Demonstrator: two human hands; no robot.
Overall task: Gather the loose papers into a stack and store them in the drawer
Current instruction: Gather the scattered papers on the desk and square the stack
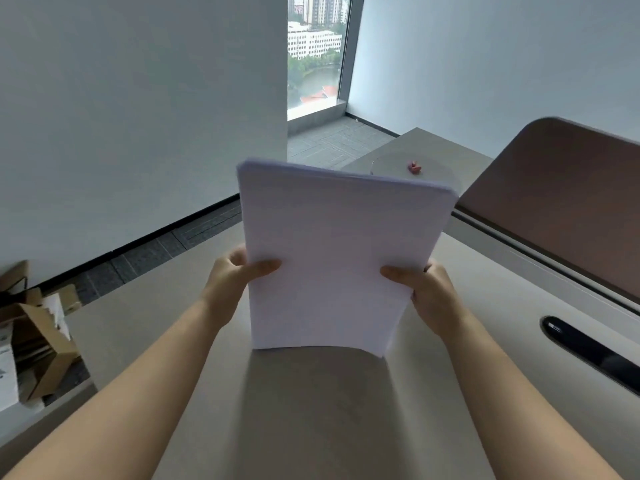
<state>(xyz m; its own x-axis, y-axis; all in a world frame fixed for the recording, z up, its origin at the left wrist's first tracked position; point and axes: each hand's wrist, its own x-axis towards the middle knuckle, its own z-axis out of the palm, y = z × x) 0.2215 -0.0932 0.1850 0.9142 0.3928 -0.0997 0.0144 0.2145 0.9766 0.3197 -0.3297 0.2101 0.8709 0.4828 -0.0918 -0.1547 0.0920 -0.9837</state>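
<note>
Above the table (311,410), the stack of papers (339,258) stands upright, its bottom edge at the surface, pinched at each side by the left hand (239,278) and right hand (427,292). Squaring seems under way; next comes finding the drawer, which is out of view.

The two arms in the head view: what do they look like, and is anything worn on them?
Both forearms are bare up to the picture's lower edge: no sleeves, watch, bracelet or gloves show. The left hand and the right hand carry no visible rings. Fingernails look short and unpainted, though blur makes that uncertain.
</note>
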